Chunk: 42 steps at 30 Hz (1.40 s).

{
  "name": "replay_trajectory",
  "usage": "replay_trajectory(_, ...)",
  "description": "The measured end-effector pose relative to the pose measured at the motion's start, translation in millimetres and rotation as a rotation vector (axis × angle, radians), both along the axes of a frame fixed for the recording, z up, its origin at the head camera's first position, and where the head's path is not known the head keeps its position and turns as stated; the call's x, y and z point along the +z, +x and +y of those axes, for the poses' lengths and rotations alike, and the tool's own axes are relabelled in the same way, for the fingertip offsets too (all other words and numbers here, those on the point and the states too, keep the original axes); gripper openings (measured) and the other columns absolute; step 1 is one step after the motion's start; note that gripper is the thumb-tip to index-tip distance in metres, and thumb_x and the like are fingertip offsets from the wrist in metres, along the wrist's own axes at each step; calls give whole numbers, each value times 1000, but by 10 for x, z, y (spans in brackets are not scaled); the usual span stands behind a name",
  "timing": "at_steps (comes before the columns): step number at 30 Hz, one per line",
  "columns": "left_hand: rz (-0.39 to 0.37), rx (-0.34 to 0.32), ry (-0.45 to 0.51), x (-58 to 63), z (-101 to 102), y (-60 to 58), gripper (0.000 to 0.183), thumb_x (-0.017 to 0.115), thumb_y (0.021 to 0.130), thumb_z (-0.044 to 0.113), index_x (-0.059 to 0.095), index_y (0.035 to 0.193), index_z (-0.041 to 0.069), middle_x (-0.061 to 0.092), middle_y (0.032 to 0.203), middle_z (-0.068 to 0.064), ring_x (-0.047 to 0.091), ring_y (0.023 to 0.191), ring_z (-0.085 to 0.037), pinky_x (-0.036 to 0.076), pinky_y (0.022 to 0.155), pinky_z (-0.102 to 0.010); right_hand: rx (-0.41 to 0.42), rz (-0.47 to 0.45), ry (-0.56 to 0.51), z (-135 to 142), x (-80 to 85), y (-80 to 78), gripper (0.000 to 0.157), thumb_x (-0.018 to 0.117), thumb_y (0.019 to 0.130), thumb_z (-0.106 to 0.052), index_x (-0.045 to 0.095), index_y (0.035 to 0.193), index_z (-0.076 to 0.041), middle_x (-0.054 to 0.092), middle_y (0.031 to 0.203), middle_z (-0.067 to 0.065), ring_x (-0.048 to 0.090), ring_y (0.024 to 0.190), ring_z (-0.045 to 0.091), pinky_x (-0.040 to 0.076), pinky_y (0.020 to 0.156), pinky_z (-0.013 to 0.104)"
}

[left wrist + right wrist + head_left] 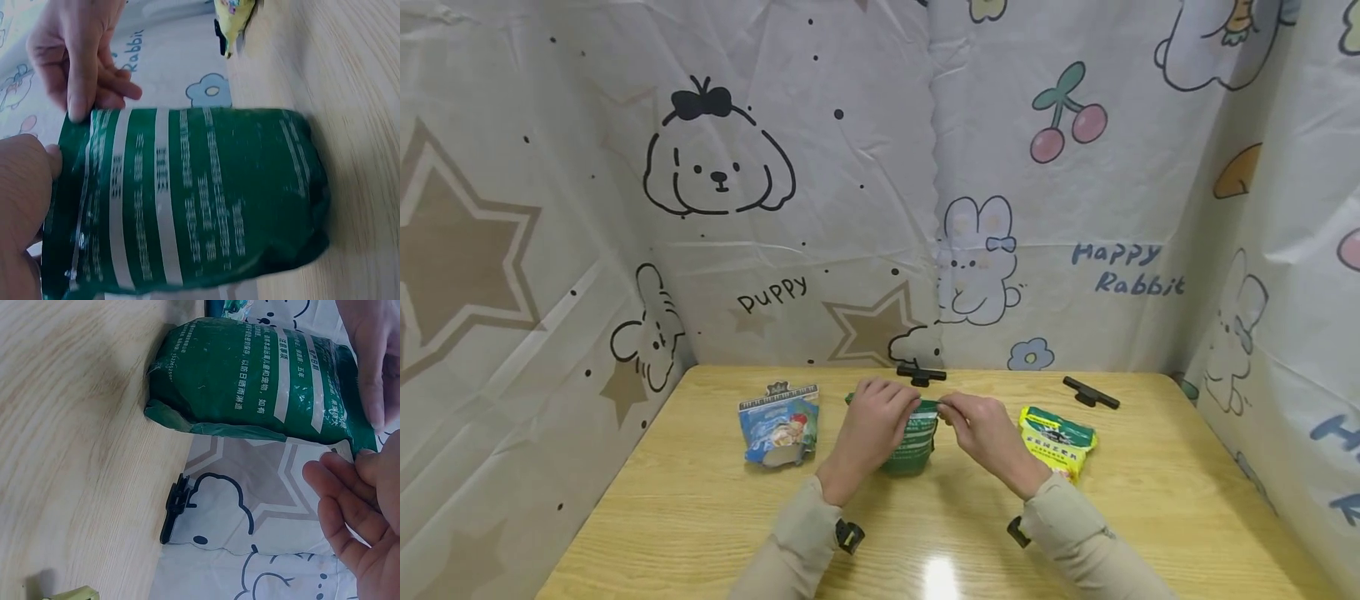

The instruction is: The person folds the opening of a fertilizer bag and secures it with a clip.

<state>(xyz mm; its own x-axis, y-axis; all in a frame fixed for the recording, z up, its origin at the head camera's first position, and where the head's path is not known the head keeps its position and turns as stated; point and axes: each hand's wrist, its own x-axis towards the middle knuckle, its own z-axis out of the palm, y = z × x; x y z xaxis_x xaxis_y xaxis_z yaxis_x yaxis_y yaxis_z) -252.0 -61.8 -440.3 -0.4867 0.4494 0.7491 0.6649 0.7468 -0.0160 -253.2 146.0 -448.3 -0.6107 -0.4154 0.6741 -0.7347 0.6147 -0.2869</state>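
Observation:
A green plastic bag point(912, 454) with white printed lines stands upright on the table, full and rounded below a flat top seam. My left hand point(871, 429) holds that top edge from the left, thumb and fingers on either side of it. At the seam's right corner, my right hand point(988, 433) pinches the plastic between thumb and forefinger. The left wrist view shows the printed face of the green bag point(244, 187), with both hands along its top strip. In the right wrist view, the right hand's point(365, 506) other fingers are loosely bent beside the corner.
A blue bag point(777, 433) with a grey top strip stands to the left. On the right lies a yellow and green bag point(1054, 442), close to my right forearm. Two black clips point(921, 375) point(1090, 392) sit along the table's back edge, before a printed cloth point(850, 225).

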Motion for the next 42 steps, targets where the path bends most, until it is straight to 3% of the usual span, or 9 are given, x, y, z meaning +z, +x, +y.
replay_trajectory(7,17,18,-72,11,157,-8,7,68,98,18,73,103,18,77,98,5,68,89,-14,51,82,-33,-19,-16,14,-12,22,1,9,65,98,-8,73,95,-9,75,80,3,59,63,2,52,58,18)
replay_trajectory(18,70,84,-128,-55,219,-34,8,67,97,20,68,90,19,76,88,6,63,83,-16,51,80,-33,-61,3,62,-17,35,34,10,68,95,-4,74,95,-12,77,84,1,69,70,7,57,63,23)
replay_trajectory(27,127,93,-139,-68,181,-49,9,65,98,19,68,89,21,75,85,9,60,78,-15,50,79,-32,-57,-22,88,-22,60,19,13,67,96,-7,69,86,-14,68,74,-3,47,58,1,45,57,17)
replay_trajectory(37,160,75,-165,-91,73,-22,16,68,94,8,68,88,22,74,80,11,59,73,-14,47,73,-31,-59,-44,145,3,57,50,15,68,97,-9,65,86,-19,64,76,-8,47,63,1,43,57,16)
replay_trajectory(42,167,64,-185,-88,53,-32,11,67,97,16,69,90,24,75,82,12,59,74,-13,46,72,-30,-68,-46,166,22,69,60,18,67,98,-11,62,83,-21,57,72,-10,43,61,2,37,54,16)
